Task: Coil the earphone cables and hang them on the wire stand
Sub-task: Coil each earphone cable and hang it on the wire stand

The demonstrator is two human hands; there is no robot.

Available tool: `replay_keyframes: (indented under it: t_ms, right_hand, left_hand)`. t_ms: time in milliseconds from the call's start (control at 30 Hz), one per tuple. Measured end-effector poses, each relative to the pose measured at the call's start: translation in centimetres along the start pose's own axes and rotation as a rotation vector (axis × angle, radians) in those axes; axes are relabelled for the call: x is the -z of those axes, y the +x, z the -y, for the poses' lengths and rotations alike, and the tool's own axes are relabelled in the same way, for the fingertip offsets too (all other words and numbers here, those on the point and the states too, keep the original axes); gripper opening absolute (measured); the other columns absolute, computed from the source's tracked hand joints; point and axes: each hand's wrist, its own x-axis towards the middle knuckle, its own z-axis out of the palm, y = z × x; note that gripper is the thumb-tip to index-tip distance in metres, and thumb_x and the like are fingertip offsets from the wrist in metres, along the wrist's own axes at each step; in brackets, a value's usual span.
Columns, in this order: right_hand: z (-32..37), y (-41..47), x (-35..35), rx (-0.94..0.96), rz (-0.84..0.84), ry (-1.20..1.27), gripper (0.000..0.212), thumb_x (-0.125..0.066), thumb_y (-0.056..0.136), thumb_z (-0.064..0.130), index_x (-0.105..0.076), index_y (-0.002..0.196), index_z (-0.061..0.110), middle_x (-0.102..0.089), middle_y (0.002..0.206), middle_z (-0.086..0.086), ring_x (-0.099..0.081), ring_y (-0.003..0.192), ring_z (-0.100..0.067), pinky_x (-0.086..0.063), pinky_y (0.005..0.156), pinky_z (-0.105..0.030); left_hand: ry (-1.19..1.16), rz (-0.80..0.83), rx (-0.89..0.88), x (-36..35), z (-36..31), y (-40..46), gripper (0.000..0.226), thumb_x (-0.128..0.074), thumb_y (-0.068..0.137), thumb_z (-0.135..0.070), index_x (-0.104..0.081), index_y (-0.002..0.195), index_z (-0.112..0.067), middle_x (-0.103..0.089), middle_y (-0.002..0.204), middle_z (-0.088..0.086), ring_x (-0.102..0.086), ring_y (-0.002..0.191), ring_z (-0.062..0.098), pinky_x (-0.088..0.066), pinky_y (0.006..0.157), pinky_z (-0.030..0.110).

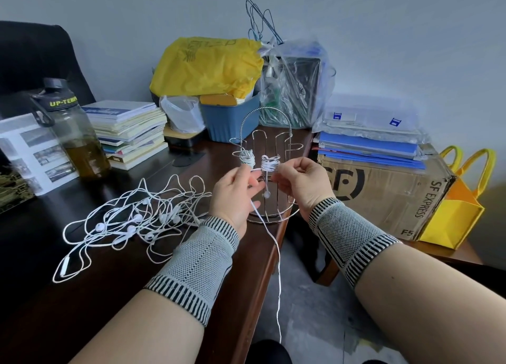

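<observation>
A chrome wire stand (269, 136) with an arched handle stands at the desk's right edge. One coiled white earphone bundle (247, 158) hangs on its left hook. My right hand (301, 180) pinches a second white coil (269, 165) just in front of the stand. My left hand (235, 193) holds the cable of that same earphone; its loose end (278, 267) trails down past the desk edge, and an earbud (266, 194) dangles below the coil. A tangle of several white earphones (131, 221) lies on the dark desk to the left.
A water bottle (74, 133), stacked books (131, 128), a blue bin (230, 117) under a yellow bag and plastic bags crowd the desk's back. A cardboard box (383, 193) with blue folders and a yellow tote (454, 213) sit to the right. The desk edge (269, 254) drops to the floor.
</observation>
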Motion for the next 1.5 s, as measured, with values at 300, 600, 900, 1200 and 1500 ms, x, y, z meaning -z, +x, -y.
replay_keyframes:
  t_ms: [300, 600, 900, 1200, 1500]
  right_hand:
    - [0.0, 0.1, -0.5, -0.018, -0.017, -0.012, 0.014, -0.066, 0.083, 0.002, -0.060, 0.075, 0.011, -0.067, 0.063, -0.009, -0.060, 0.072, -0.030, -0.048, 0.071, -0.039]
    - [0.0, -1.0, -0.7, 0.325, -0.069, -0.593, 0.015, -0.064, 0.086, 0.019, -0.054, 0.075, 0.023, -0.066, 0.076, 0.004, -0.064, 0.072, -0.014, -0.055, 0.073, -0.031]
    - [-0.4, -1.7, -0.6, 0.457, 0.042, -0.584, 0.017, -0.071, 0.083, 0.016, -0.056, 0.084, 0.025, -0.062, 0.078, 0.009, -0.060, 0.073, -0.008, -0.051, 0.075, -0.024]
    - [0.0, -1.2, -0.3, 0.335, 0.047, -0.552, 0.017, -0.062, 0.088, 0.018, -0.055, 0.083, 0.033, -0.065, 0.080, 0.004, -0.067, 0.076, -0.014, -0.053, 0.077, -0.027]
    - [0.5, -0.8, -0.6, 0.294, 0.062, -0.549, 0.016, -0.061, 0.089, 0.022, -0.062, 0.078, 0.034, -0.070, 0.078, 0.005, -0.069, 0.075, -0.017, -0.057, 0.081, -0.042]
  left_hand:
    - [-0.162, -0.029, 0.123, 1.0, -1.4, 0.5, 0.037, -0.045, 0.102, -0.026, -0.048, 0.067, -0.014, -0.073, 0.105, 0.008, -0.069, 0.102, 0.025, -0.045, 0.093, 0.054]
    - [0.814, -0.005, -0.392, 1.0, -1.6, -0.2, 0.029, -0.038, 0.100, -0.024, -0.060, 0.086, -0.012, -0.069, 0.084, -0.001, -0.063, 0.057, -0.003, -0.046, 0.056, 0.029]
    - [1.196, -0.024, -0.609, 0.4, -2.3, 0.1, 0.030, -0.033, 0.101, -0.023, -0.040, 0.073, -0.015, -0.053, 0.074, 0.002, -0.049, 0.076, 0.027, -0.036, 0.065, 0.036]
    - [-0.058, -0.180, 0.085, 0.7, -2.1, 0.8, 0.026, -0.044, 0.098, -0.009, -0.053, 0.074, -0.009, -0.068, 0.089, 0.006, -0.066, 0.091, 0.018, -0.052, 0.070, 0.033]
    - [-0.286, -0.120, 0.310, 1.2, -2.2, 1.6, 0.019, -0.032, 0.099, -0.012, -0.049, 0.095, -0.004, -0.064, 0.115, 0.018, -0.057, 0.112, 0.036, -0.038, 0.098, 0.062]
